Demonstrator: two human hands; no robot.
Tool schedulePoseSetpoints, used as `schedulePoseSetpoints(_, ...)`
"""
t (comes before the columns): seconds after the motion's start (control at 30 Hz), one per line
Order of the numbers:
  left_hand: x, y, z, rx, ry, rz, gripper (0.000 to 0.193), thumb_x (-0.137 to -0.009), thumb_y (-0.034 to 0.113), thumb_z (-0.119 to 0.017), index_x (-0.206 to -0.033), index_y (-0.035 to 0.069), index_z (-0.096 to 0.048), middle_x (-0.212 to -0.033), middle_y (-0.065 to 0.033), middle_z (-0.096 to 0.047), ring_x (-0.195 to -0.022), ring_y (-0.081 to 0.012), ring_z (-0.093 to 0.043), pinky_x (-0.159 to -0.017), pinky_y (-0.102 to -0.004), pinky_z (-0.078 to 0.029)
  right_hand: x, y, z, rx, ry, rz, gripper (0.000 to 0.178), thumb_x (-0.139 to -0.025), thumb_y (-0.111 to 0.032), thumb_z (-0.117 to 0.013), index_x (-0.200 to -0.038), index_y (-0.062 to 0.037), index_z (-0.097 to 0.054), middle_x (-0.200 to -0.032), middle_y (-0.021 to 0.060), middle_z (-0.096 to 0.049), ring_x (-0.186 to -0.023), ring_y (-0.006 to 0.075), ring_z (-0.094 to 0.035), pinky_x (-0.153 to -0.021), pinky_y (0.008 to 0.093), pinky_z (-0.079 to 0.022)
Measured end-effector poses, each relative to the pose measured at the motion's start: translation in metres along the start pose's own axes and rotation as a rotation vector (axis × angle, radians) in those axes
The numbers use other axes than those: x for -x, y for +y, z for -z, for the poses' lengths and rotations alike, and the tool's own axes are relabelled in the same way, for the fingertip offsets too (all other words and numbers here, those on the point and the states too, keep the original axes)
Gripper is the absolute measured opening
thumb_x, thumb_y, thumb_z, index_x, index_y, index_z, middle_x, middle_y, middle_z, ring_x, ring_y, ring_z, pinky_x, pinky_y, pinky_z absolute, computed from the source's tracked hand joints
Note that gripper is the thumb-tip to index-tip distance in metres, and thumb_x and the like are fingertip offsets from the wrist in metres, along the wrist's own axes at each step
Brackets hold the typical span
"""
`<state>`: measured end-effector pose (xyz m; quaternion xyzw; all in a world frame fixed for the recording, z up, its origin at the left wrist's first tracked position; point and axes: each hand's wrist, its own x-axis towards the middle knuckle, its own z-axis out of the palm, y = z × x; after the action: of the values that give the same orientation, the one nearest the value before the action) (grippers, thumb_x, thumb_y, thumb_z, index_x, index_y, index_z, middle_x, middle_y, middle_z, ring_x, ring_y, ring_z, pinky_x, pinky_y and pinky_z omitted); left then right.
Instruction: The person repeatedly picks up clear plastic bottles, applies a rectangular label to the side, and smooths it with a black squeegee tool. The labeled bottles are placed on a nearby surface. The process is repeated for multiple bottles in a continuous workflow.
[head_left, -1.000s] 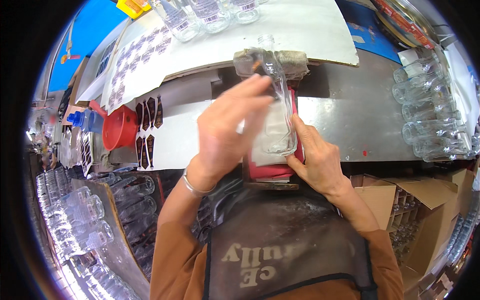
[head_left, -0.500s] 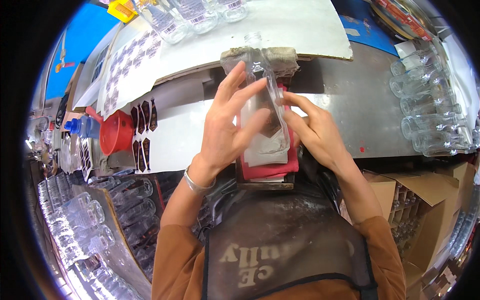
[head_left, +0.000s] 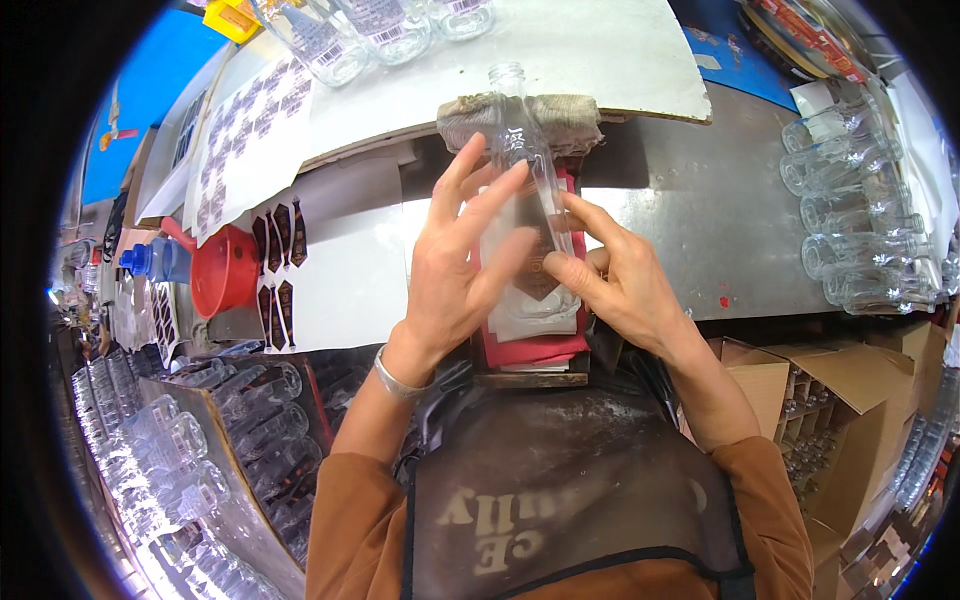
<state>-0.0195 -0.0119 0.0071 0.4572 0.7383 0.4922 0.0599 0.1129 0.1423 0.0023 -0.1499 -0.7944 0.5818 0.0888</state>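
Observation:
A clear glass bottle (head_left: pixel 523 185) lies in front of me, its neck resting on a rolled grey cloth (head_left: pixel 468 122). A dark, pointed label (head_left: pixel 543 278) shows on its body. Beneath it are white paper or cloth and a red cloth (head_left: pixel 530 350) on a narrow wooden stand. My left hand (head_left: pixel 450 270) is open at the bottle's left side, fingers spread and slightly blurred; contact there is unclear. My right hand (head_left: pixel 625 275) holds the bottle's right side, the thumb at the label and the index finger higher along the glass.
Several dark tie-shaped labels (head_left: pixel 280 240) lie on a white sheet at left, beside a red dipper (head_left: pixel 225 270). Glass bottles (head_left: pixel 860 205) lie in a stack at right, and others (head_left: pixel 385 35) stand at the far edge. An open cardboard box (head_left: pixel 850 380) sits below right.
The bottle has turned a little, so more of its dark label shows. My right thumb has shifted onto the label area. My left hand stays beside the bottle with fingers spread.

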Motion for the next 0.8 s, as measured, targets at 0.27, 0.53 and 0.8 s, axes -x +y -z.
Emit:
schedulePoseSetpoints(0.27, -0.003, 0.001, -0.004, -0.034, 0.041, 0.03, 0.054, -0.084, 0.007, -0.074, -0.136, 0.007, -0.062, -0.15, -0.023, -0.044, -0.122, -0.0334, -0.059, -0.101, -0.0413, -0.05, -0.005, -0.006, 0.002, 0.046, -0.005, 0.012, 0.06, -0.093, -0.024, -0.069, -0.14, 0.0047, -0.047, -0.114, 0.0205, -0.069, -0.065, 0.0103, -0.066, -0.064, 0.0281, -0.051)
schedulePoseSetpoints(0.53, -0.003, 0.001, -0.005, -0.058, 0.042, 0.018, 0.055, -0.083, 0.007, -0.074, -0.137, 0.007, -0.061, -0.15, -0.0223, -0.044, -0.121, -0.0326, -0.06, -0.101, -0.0412, -0.05, -0.005, -0.005, 0.003, 0.027, -0.02, 0.008, 0.06, -0.094, -0.024, -0.069, -0.141, 0.0043, -0.047, -0.115, 0.021, -0.069, -0.065, 0.0096, -0.065, -0.064, 0.0273, -0.05)
schedulePoseSetpoints(0.8, 0.017, 0.002, -0.005, 0.573, 0.012, 0.418, 0.066, -0.099, 0.01, -0.062, -0.154, -0.005, -0.029, -0.151, -0.0221, -0.044, -0.137, -0.0286, -0.048, -0.109, -0.0406, -0.044, 0.006, 0.006, 0.009, -0.26, -0.061, -0.103, 0.05, -0.103, -0.022, -0.059, -0.142, 0.006, -0.046, -0.123, 0.0151, -0.063, -0.065, 0.008, -0.058, -0.061, 0.0242, -0.051)
